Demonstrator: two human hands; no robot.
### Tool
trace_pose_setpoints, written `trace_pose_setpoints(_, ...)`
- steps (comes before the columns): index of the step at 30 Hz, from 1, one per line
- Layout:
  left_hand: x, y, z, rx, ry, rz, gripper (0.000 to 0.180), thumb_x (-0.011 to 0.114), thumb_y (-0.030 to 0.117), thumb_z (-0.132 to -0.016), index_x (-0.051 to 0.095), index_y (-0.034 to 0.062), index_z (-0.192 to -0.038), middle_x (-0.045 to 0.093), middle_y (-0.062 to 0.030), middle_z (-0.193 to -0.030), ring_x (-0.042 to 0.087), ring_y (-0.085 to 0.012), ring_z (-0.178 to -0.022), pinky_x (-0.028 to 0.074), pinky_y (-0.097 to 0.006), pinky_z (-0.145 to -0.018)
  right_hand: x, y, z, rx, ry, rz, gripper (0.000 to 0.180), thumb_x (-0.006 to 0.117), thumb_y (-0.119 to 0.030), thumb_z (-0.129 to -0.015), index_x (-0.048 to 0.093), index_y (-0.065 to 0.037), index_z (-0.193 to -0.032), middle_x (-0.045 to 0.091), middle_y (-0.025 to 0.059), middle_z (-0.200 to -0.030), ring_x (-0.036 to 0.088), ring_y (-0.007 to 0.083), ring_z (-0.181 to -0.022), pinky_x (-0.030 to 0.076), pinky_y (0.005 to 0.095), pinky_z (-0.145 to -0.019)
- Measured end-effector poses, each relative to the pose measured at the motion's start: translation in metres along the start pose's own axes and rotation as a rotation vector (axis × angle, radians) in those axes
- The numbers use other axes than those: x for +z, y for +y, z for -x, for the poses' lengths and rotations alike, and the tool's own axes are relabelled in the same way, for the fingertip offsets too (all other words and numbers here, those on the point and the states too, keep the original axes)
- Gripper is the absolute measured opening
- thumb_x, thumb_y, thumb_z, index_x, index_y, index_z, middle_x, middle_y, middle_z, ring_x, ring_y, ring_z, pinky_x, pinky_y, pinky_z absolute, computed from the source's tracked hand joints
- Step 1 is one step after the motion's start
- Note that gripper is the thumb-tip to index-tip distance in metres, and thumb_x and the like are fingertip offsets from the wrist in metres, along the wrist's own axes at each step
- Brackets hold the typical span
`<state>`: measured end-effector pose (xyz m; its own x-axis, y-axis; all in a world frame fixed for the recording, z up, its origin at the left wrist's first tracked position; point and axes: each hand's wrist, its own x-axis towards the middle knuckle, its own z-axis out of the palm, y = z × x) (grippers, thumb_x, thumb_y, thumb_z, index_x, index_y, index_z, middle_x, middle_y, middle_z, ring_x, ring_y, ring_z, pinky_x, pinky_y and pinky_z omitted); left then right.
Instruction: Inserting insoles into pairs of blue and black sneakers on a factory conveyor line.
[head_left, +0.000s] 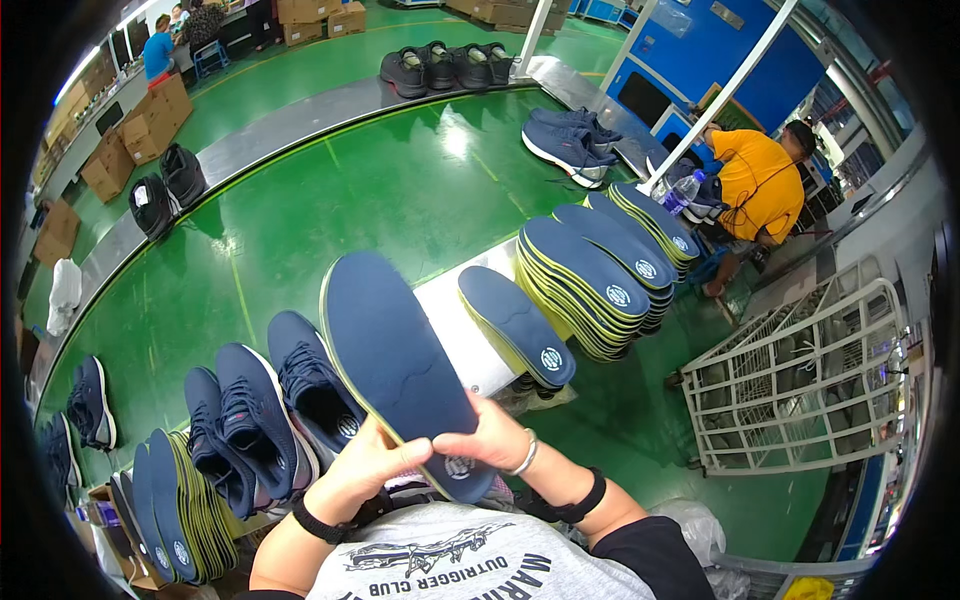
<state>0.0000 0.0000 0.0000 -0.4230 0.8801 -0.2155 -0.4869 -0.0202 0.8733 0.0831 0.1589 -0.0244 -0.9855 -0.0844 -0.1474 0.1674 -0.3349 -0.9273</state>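
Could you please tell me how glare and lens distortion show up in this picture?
In the head view, white glare lies on the green floor; the metal ledge bows into an arc; the corners go black; the held insole reads clearly.

The person wears a light-grey fabric T-shirt (480, 568) with dark printed graphics (430, 550), black sleeves (655, 562), black left-forearm band (318, 523), black right-forearm band (590, 499) and silver-coloured rigid bangle (526, 453).

- Bright light is filling the scene; a strip light (75, 78) is glowing toward 10 o'clock.
- Glare is whitening the green surface (370, 200) near 12 o'clock.
- The central insole (395, 340) is showing sharply; distant cartons (308, 10) at 11 o'clock are looking softer.
- Fisheye distortion is bowing the metal ledge (262, 133) from 9 to 12 o'clock; blackness is swallowing the corners.
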Motion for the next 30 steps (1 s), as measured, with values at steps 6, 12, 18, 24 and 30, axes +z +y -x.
trace_pose_setpoints(6,-0.004,-0.003,0.006,0.061,0.334,0.299,0.048,0.054,0.010,-0.074,0.037,-0.0002,-0.118,0.051,-0.0109,-0.109,0.052,-0.0194,-0.099,0.041,-0.031,-0.086,-0.060,0.030,-0.004,-0.090,0.419,0.639,0.027,0.053,-0.020,-0.080,0.053,0.001,-0.096,0.057,0.0126,-0.078,0.056,0.0213,-0.073,0.045,0.0314,-0.067)
trace_pose_setpoints(12,-0.006,0.003,0.009,0.120,0.438,0.286,0.049,0.053,0.008,-0.073,0.037,0.0021,-0.119,0.050,-0.0087,-0.109,0.050,-0.0186,-0.099,0.040,-0.031,-0.086,-0.171,0.062,0.016,0.529,0.901,1.437,0.075,0.068,-0.038,-0.064,0.033,-0.006,-0.124,0.045,0.0162,-0.118,0.044,0.0324,-0.108,0.038,0.0454,-0.085)
trace_pose_setpoints(18,-0.014,-0.007,0.007,0.118,0.395,0.232,0.052,0.055,0.010,-0.073,0.032,0.0006,-0.118,0.049,-0.0107,-0.106,0.051,-0.0170,-0.096,0.042,-0.029,-0.084,-0.188,0.052,0.000,0.659,0.723,1.196,0.079,0.076,-0.039,-0.053,0.043,-0.004,-0.115,0.055,0.0172,-0.106,0.052,0.0319,-0.099,0.041,0.0410,-0.083)
trace_pose_setpoints(24,-0.015,-0.017,0.003,0.144,0.383,0.190,0.051,0.054,0.006,-0.076,0.029,0.0001,-0.120,0.046,-0.0102,-0.109,0.047,-0.0160,-0.100,0.040,-0.030,-0.087,-0.160,0.075,0.001,0.228,0.681,0.225,0.046,0.072,-0.008,-0.059,0.049,0.007,-0.096,0.060,0.0131,-0.085,0.060,0.0191,-0.069,0.049,0.0301,-0.062)
trace_pose_setpoints(30,-0.005,-0.023,-0.009,0.269,0.486,0.054,0.052,0.052,0.005,-0.076,0.026,0.0002,-0.121,0.046,-0.0105,-0.109,0.048,-0.0167,-0.100,0.041,-0.029,-0.085,-0.017,-0.016,0.003,-0.201,0.777,1.260,0.063,0.062,-0.005,-0.065,0.031,0.007,-0.120,0.042,0.0254,-0.114,0.049,0.0359,-0.099,0.042,0.0377,-0.082)
